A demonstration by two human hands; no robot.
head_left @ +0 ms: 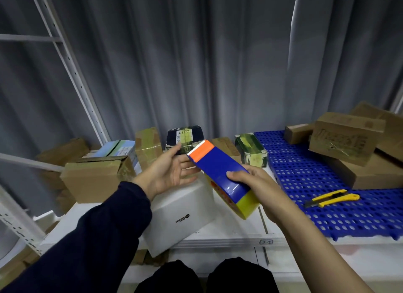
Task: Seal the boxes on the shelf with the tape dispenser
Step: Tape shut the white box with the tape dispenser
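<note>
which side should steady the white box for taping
Left, probably: the left grip is open, empty and nearest the white box, while the right grip holds the dispenser.

Open shelf strip (235, 227) just right of the white box (181, 210); cardboard boxes (93, 179) crowded behind and left of it.

Blue tape dispenser (219, 172), orange toothed tip pointing far-left, tilts above the white box (174, 204) at the near edge of the shelf (229, 231).

left hand (168, 175) open, right hand (255, 182) gripping
</note>
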